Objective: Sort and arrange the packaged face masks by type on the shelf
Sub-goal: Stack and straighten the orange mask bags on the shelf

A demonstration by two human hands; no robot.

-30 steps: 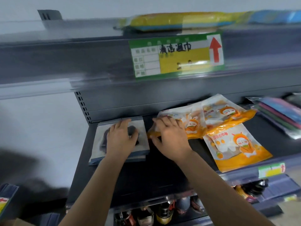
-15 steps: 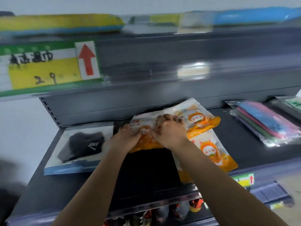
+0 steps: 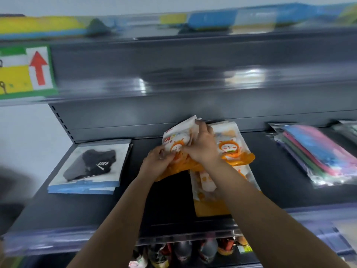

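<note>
- An orange cartoon mask packet [image 3: 174, 149] is held lifted and tilted above the middle of the shelf [image 3: 58, 209], toward its back edge.
- The packet's lower orange end is pinched by the left hand [image 3: 157, 163]; its upper white part is gripped by the right hand [image 3: 202, 147], fingers curled round it.
- Two more orange packets [image 3: 231, 151] are left lying just to the right, overlapping, one reaching the front edge.
- A black mask packet [image 3: 90, 167] is set flat near the left edge; a stack of coloured masks [image 3: 316, 153] is seen toward the right edge.
- The packet is judged light, soft and floppy, with slippery film; it is best taken by its edges, two-handed, so that sagging is avoided.
</note>
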